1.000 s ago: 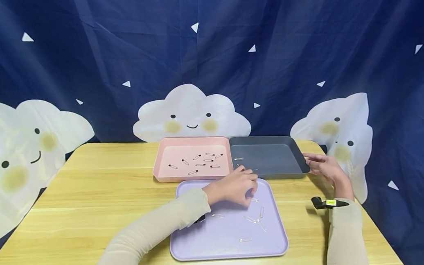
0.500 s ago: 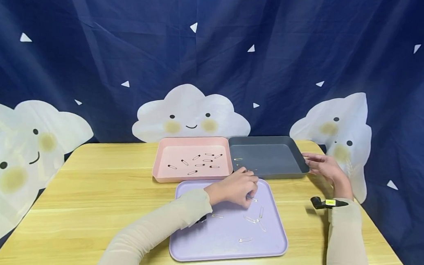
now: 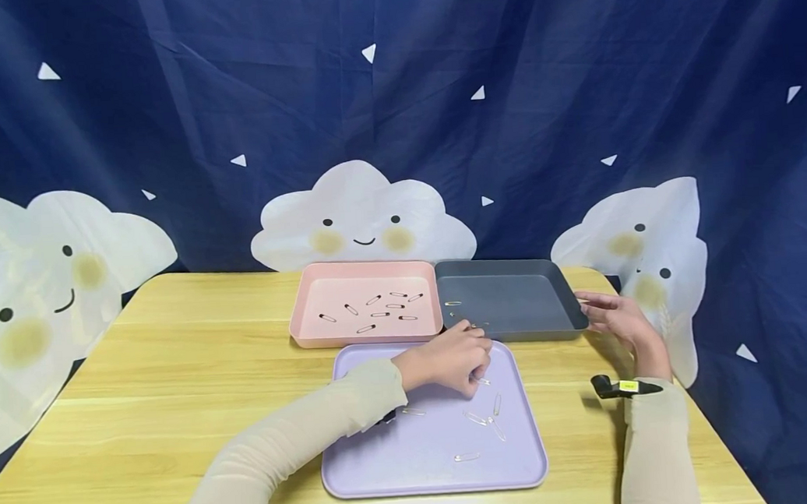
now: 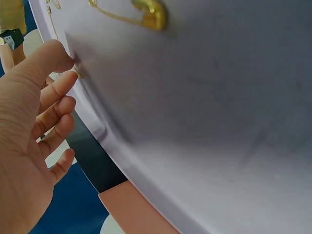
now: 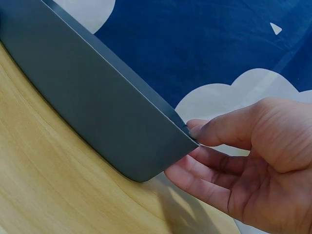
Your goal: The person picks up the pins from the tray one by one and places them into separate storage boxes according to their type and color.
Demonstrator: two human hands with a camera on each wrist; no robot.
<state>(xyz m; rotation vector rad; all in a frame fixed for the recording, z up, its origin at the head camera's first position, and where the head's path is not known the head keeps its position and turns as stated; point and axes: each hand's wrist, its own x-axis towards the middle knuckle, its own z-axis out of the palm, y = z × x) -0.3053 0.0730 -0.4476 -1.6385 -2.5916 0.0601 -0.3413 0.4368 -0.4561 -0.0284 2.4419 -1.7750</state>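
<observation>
My left hand (image 3: 451, 358) reaches over the lilac tray (image 3: 391, 471). In the left wrist view, its thumb and index fingertips pinch a gold safety pin (image 4: 79, 74) near the tray's edge; most of that pin is hidden. Several other gold safety pins lie on the lilac tray, among them a lone pin (image 3: 467, 457) near the front. My right hand (image 3: 619, 319) grips the right corner of the dark grey tray (image 5: 97, 92), thumb at the rim and fingers against the outside. A few gold safety pins (image 3: 453, 303) lie at that tray's left side.
A pink tray (image 3: 367, 338) with several black safety pins (image 3: 396, 306) stands left of the dark grey one, side by side with it. All three trays are on a wooden table (image 3: 173, 377). A blue curtain (image 3: 392, 89) with clouds hangs behind.
My left hand has lowered slightly and its fingers have drawn closer together at the gold safety pin. The right hand stays at the dark grey tray's corner.
</observation>
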